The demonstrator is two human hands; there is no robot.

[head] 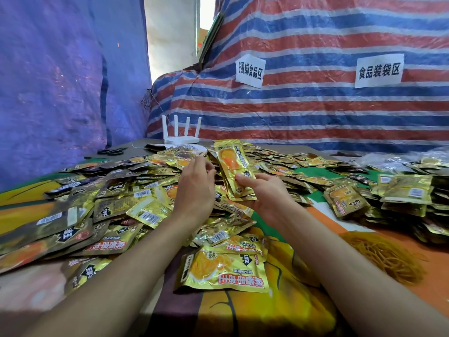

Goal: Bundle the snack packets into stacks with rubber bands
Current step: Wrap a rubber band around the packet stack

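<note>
Gold snack packets (pixel 102 198) lie loose in a wide heap across the table. My right hand (pixel 262 190) grips a small stack of packets (pixel 233 166) from below, thumb on its front, holding it tilted above the heap. My left hand (pixel 196 183) hovers just left of that stack with fingers curled over the loose packets; whether it holds one is hidden. A pile of tan rubber bands (pixel 381 256) lies on the table at the right, beside my right forearm.
Bundled packet stacks (pixel 410 190) are piled at the far right. A white router (pixel 181 138) and black scissors (pixel 111 150) sit at the table's back. Striped tarpaulin (pixel 315 105) with paper signs hangs behind; blue tarpaulin (pixel 60 81) hangs left.
</note>
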